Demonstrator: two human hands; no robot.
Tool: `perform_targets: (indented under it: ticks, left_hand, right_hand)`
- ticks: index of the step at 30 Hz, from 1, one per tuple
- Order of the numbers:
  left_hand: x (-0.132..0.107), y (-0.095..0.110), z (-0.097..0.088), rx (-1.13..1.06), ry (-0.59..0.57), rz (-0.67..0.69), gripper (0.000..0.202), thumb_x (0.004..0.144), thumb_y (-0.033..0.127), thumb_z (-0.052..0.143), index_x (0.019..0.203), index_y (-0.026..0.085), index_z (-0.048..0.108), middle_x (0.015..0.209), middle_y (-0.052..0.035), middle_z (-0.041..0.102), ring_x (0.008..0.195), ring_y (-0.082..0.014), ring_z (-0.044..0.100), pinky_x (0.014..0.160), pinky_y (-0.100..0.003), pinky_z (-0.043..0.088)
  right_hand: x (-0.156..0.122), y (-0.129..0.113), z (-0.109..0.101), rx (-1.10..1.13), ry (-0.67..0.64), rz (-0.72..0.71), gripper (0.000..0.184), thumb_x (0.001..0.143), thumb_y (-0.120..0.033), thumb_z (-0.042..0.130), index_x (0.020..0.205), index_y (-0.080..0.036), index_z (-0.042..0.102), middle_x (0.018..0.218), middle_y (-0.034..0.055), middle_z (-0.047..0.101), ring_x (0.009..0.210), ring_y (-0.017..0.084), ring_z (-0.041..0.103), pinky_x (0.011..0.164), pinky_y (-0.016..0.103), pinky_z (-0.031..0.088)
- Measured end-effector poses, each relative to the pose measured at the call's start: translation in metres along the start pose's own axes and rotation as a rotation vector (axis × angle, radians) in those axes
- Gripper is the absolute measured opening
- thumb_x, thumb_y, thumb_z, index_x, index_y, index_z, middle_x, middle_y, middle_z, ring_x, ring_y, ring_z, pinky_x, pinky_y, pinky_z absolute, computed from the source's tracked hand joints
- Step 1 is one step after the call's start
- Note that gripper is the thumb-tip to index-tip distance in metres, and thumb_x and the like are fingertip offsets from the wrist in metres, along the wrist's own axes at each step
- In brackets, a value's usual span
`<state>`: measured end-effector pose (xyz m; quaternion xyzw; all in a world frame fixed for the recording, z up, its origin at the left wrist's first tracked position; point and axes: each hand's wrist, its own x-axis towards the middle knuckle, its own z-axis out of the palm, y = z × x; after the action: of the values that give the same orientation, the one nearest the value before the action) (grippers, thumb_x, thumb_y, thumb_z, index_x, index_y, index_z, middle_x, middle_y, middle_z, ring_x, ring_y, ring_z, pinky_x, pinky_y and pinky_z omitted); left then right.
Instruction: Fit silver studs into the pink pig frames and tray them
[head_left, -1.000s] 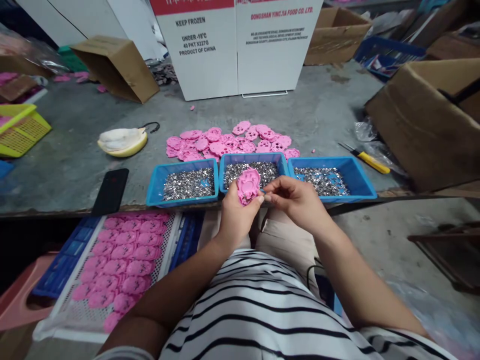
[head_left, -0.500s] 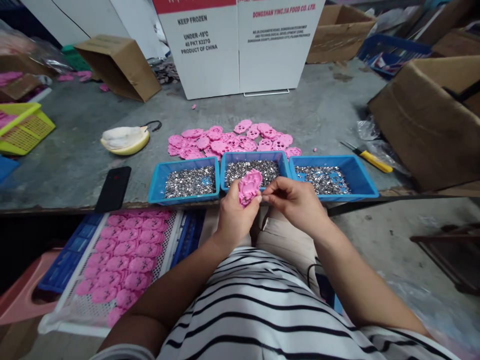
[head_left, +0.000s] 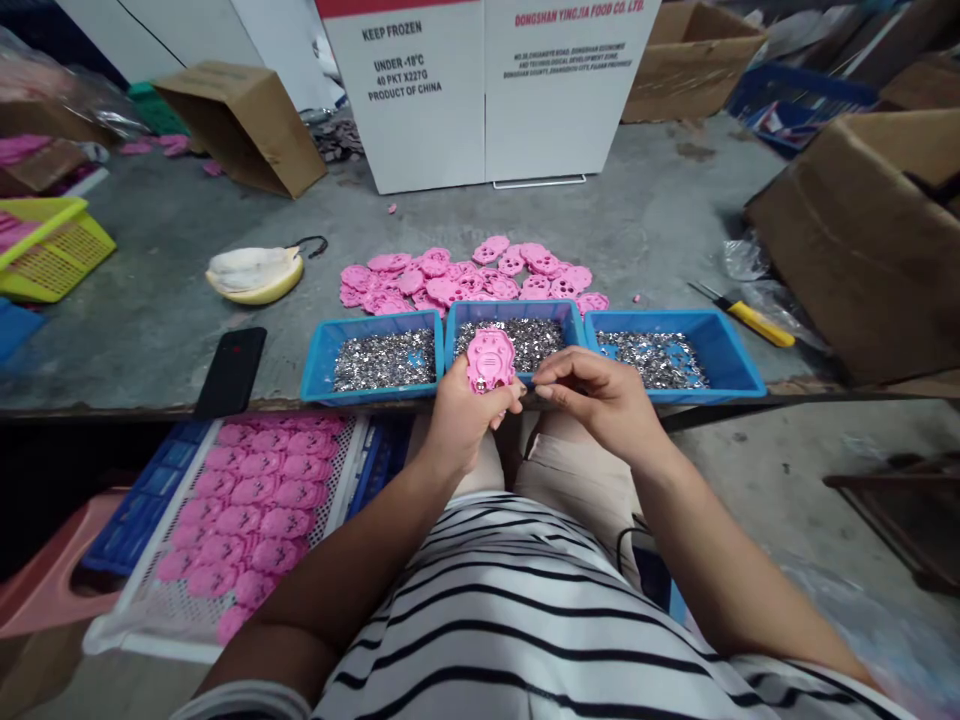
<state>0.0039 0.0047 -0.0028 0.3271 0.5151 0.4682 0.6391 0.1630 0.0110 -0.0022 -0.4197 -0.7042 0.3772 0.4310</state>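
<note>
My left hand (head_left: 461, 420) grips a pink pig-shaped plastic piece (head_left: 490, 361), held upright just in front of the middle blue tray (head_left: 510, 312). My right hand (head_left: 600, 400) is beside it, fingertips pinched together near the piece's right edge; what they pinch is too small to name. Three blue trays of small silvery metal parts line the table's front edge, the left tray (head_left: 321, 362) and the right tray (head_left: 724, 350) flanking the middle one. A heap of pink pieces (head_left: 465, 278) lies behind the trays.
A white mesh tray (head_left: 339, 470) of finished pink pieces sits low at my left on a blue crate (head_left: 124, 535). On the table are a black phone (head_left: 231, 369), a fruit peel (head_left: 255, 274), a yellow cutter (head_left: 757, 324), cardboard boxes (head_left: 855, 240) and a white carton (head_left: 480, 90).
The pink piece has been turned in my left hand, its face now toward me. My right fingertips have drawn slightly away from its edge. Camera shifted a little.
</note>
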Motion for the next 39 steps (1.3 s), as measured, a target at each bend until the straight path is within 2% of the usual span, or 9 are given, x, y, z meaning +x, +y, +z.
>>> perform_targets:
  ticks: [3,6,10,18,20,24,29,32,39]
  left_hand:
    - [-0.001,0.002,0.000,-0.024,-0.043,-0.049,0.048,0.050,0.023,0.069,0.090,0.013,0.045,0.070,0.0021,0.054,0.050,-0.0058,0.052,0.038,-0.014,0.030]
    - [-0.001,0.003,0.000,-0.032,-0.065,-0.056,0.046,0.050,0.022,0.068,0.089,0.013,0.045,0.067,0.0024,0.053,0.049,-0.0060,0.052,0.038,-0.014,0.030]
    - [-0.001,0.002,0.000,-0.013,-0.026,-0.011,0.046,0.052,0.026,0.070,0.089,0.013,0.046,0.067,0.0021,0.053,0.050,-0.0052,0.051,0.038,-0.014,0.030]
    - [-0.002,-0.007,0.004,-0.015,0.053,0.077,0.048,0.053,0.026,0.070,0.093,0.013,0.046,0.070,0.0016,0.055,0.053,-0.0042,0.050,0.042,-0.014,0.033]
    - [-0.005,-0.005,0.003,-0.053,0.016,0.074,0.050,0.055,0.028,0.069,0.096,0.013,0.045,0.073,0.0011,0.055,0.055,-0.0050,0.053,0.042,-0.014,0.035]
    - [-0.010,0.002,-0.002,-0.144,-0.184,0.017,0.056,0.067,0.041,0.056,0.115,0.016,0.042,0.085,-0.0035,0.060,0.056,-0.0074,0.057,0.042,-0.015,0.035]
    - [-0.013,0.009,-0.006,-0.137,-0.286,-0.031,0.077,0.071,0.050,0.046,0.140,0.021,0.026,0.090,-0.0065,0.061,0.052,-0.0085,0.055,0.038,-0.016,0.031]
    - [-0.015,0.011,-0.006,-0.112,-0.316,-0.047,0.081,0.072,0.054,0.046,0.142,0.022,0.023,0.089,-0.0065,0.061,0.049,-0.0084,0.054,0.036,-0.016,0.030]
    - [-0.016,0.012,-0.006,-0.080,-0.335,-0.046,0.072,0.073,0.056,0.045,0.135,0.023,0.031,0.089,-0.0060,0.060,0.048,-0.0081,0.053,0.035,-0.017,0.032]
  right_hand:
    - [0.003,-0.002,-0.004,-0.121,-0.085,-0.159,0.010,0.087,-0.024,0.062,0.081,-0.020,0.069,0.091,0.0070,0.068,0.087,0.018,0.063,0.075,0.031,0.049]
    - [0.006,-0.005,-0.007,-0.181,-0.136,-0.231,0.010,0.089,-0.023,0.061,0.084,-0.020,0.069,0.094,0.0067,0.067,0.086,0.016,0.063,0.071,0.029,0.049]
    - [0.005,-0.006,-0.004,-0.156,-0.076,-0.161,0.008,0.086,-0.025,0.066,0.082,-0.019,0.065,0.089,0.0059,0.066,0.081,0.015,0.060,0.067,0.027,0.047]
    - [0.001,0.001,0.021,-0.022,0.079,-0.012,0.018,0.085,-0.024,0.063,0.069,-0.017,0.062,0.088,0.0074,0.061,0.087,0.017,0.058,0.080,0.032,0.047]
    - [0.001,0.001,0.023,-0.020,0.101,-0.012,0.019,0.087,-0.025,0.061,0.070,-0.017,0.061,0.090,0.0080,0.060,0.088,0.018,0.057,0.080,0.033,0.047]
    - [0.004,-0.003,0.017,-0.071,0.109,-0.042,0.018,0.088,-0.027,0.058,0.073,-0.018,0.058,0.099,0.0092,0.058,0.097,0.020,0.056,0.088,0.036,0.047]
    - [0.010,-0.006,0.007,-0.192,-0.009,-0.118,0.020,0.090,-0.031,0.056,0.075,-0.018,0.061,0.118,0.0100,0.058,0.115,0.025,0.051,0.101,0.045,0.040]
    - [0.011,-0.006,0.004,-0.222,-0.073,-0.135,0.022,0.091,-0.032,0.055,0.076,-0.018,0.061,0.128,0.0099,0.056,0.121,0.026,0.049,0.104,0.047,0.038]
    - [0.011,-0.006,0.001,-0.264,-0.140,-0.159,0.020,0.092,-0.032,0.055,0.082,-0.017,0.062,0.136,0.0112,0.052,0.128,0.028,0.044,0.108,0.049,0.035]
